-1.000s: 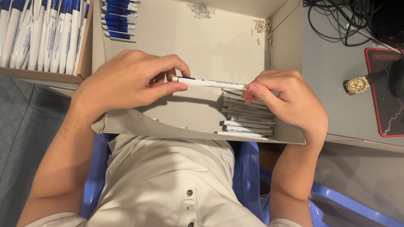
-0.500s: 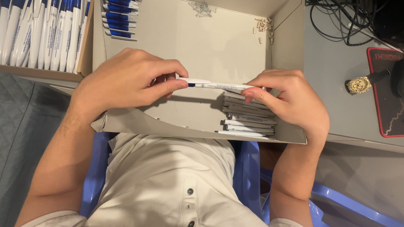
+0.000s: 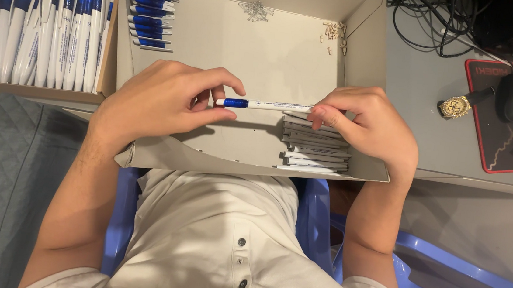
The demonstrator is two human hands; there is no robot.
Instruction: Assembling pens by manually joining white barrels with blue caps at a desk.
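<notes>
A white pen with a blue end (image 3: 265,105) lies level between my two hands, above the floor of a shallow grey cardboard box (image 3: 258,46). My left hand (image 3: 168,103) pinches its blue end. My right hand (image 3: 368,125) holds the white end with fingertips, just over a stack of grey pen barrels (image 3: 314,151) in the box's near right corner.
Blue pen parts (image 3: 148,13) lie in a row at the box's far left. A wooden tray of finished white-and-blue pens (image 3: 40,29) stands to the left. Small springs (image 3: 255,10) and tiny parts (image 3: 335,31) sit at the far end. A mouse (image 3: 512,97), a watch (image 3: 454,106) and cables are right.
The pen's blue end has come out of my left hand's grip and now shows; my hands have drawn slightly apart along the pen.
</notes>
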